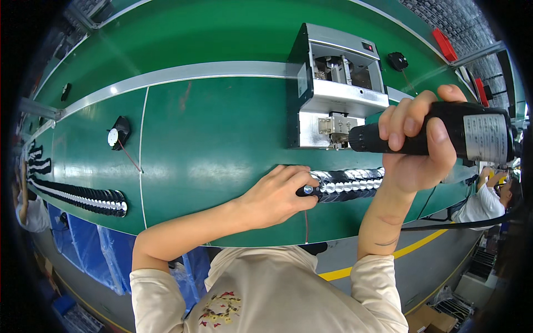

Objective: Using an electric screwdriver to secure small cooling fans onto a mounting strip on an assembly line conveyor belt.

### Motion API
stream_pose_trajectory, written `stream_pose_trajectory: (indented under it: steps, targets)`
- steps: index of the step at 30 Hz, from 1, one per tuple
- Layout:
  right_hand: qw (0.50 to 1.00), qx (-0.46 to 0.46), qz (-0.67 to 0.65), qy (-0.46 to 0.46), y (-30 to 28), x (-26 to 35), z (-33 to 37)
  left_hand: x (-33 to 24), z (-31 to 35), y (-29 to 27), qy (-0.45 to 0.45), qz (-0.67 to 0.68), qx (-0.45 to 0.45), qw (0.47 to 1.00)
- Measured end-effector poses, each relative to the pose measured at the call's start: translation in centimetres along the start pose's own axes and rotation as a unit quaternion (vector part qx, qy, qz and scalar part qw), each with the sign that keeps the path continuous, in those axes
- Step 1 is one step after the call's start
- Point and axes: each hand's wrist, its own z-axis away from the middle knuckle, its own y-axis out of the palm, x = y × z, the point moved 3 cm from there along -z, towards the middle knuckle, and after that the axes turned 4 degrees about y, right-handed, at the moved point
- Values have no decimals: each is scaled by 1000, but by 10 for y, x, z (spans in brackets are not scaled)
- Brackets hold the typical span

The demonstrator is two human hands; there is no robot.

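My right hand point(416, 130) is wrapped round a black electric screwdriver point(477, 133), held level with its nose pointing left. The nose end is at the front outlet of a silver screw feeder point(344, 83); whether a screw sits on the tip cannot be seen. On the green table before me lies a long row of nested black-and-white parts point(352, 184). My left hand point(283, 194) is closed on the black part at the row's left end, which has a round shiny spot. My right forearm hides the row's far right end.
Another row of nested parts point(83, 195) lies at the table's left, near smaller stacks. One loose black-and-white part point(117, 133) with a thin wire stands left of centre. Behind the feeder is a dark part point(397, 60). A person point(486, 202) sits at the right; another is at far left.
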Motion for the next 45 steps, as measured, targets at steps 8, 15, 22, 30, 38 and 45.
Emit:
stream_pose_trajectory:
  steps: [8,15,22,30,38,45]
  targets:
    - [999,-7,13,42,6,-11,-1,4,11,-8,-8,21,-14,1000]
    - [996,1,-57,67,8,9,46,7,14,-6,3,11,-23,1000]
    - [990,-27,-48,130,24,-4,64,6,13,-7,0,11,-32,999]
    - [991,24,-4,135,37,-11,70,7,14,-7,-2,21,-39,999]
    - [987,57,-13,149,34,-14,72,8,15,-7,-9,20,-27,999]
    - [998,28,-52,13,9,14,32,7,14,-9,10,3,-12,1000]
